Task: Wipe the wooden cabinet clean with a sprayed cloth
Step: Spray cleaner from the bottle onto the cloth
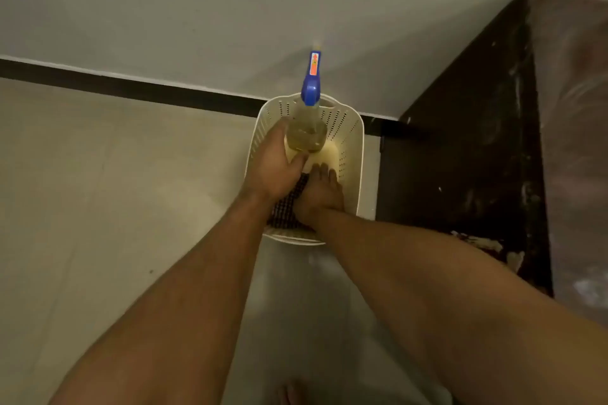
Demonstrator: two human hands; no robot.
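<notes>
- The cabinet [477, 154], dark wood, stands against the wall at the person's right, its side streaked and flecked with pale marks and dust; nothing suggests any wiping has begun, and the whole cleaning job appears to lie ahead.
- The floor [98, 190], pale tile with a dark skirting strip along the wall, carries the supplies; there is no bench in sight.
- The basket [353, 141], a cream perforated plastic tub, sits on the floor just beside the cabinet's foot and holds the cleaning kit.
- The left hand [274, 167] is curled around the lower body of the bottle, fingers and thumb closed on it, with the bottle standing inside the basket or just rising from it; which, I cannot tell.
- The right hand [317, 198] is pressed down on the cloth with fingers bent over it; whether it has truly gripped the cloth or merely rests on it cannot be told from here.
- The cloth [286, 207], dark and checked, lies in the near end of the basket, mostly hidden under both hands, and looks dry and unsprayed as far as one can judge.
- The bottle [306, 133], clear with yellowish liquid and a blue trigger head pointing toward the wall, is upright in the far half of the basket.
- Judged from this, the person is only gathering tools: spraying the cloth and wiping the cabinet are both left to do.
</notes>
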